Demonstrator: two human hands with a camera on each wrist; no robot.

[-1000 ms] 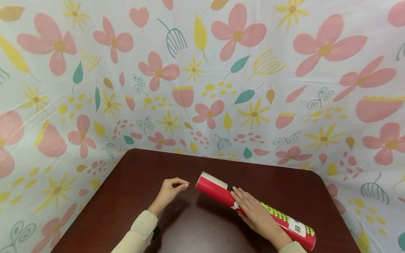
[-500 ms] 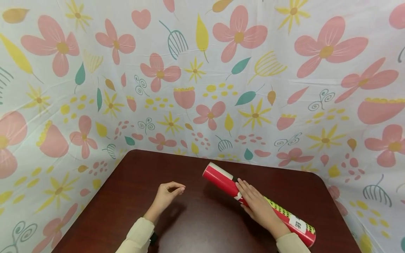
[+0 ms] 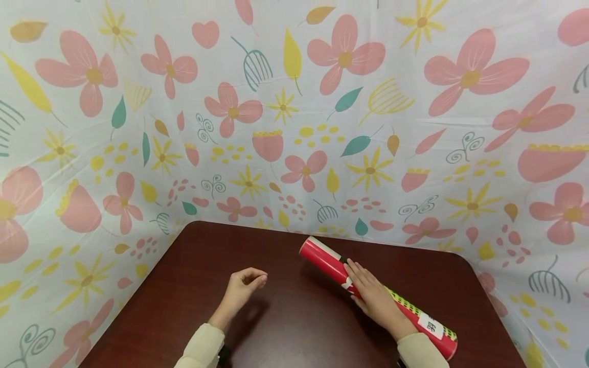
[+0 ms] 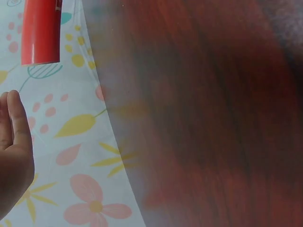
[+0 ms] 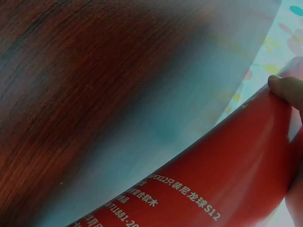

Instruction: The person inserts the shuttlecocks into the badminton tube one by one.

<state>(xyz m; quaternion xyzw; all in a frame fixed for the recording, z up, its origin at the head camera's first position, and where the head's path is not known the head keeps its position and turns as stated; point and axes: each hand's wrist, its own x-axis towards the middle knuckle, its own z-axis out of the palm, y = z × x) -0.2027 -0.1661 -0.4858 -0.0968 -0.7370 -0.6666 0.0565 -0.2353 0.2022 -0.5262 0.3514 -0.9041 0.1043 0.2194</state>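
A red shuttlecock tube [image 3: 322, 259] with a pale strip, yellow-green dotted patches and a white label lies slantwise under my right hand [image 3: 375, 299]. The fingers lie over its upper side, and the thumb [image 5: 284, 89] presses its flank in the right wrist view, so the hand grips it. A shadow shows beneath the tube's far end. My left hand [image 3: 240, 291] hovers left of the tube, apart from it, fingers loosely bent with the thumb near the fingertips. Nothing is visible in it. In the left wrist view, the tube's end [image 4: 41, 52] appears beyond the left fingers [image 4: 20, 118].
The dark reddish-brown table [image 3: 285, 327] has rounded far corners. A white cloth [image 3: 285, 117] printed with flowers and leaves hangs behind and beside it. Both forearms wear cream sleeves [image 3: 202, 347].
The tube's far end has shifted away and slightly right with my right hand, which keeps its grip. My left hand has drawn back a little to the left, widening the gap to the tube.
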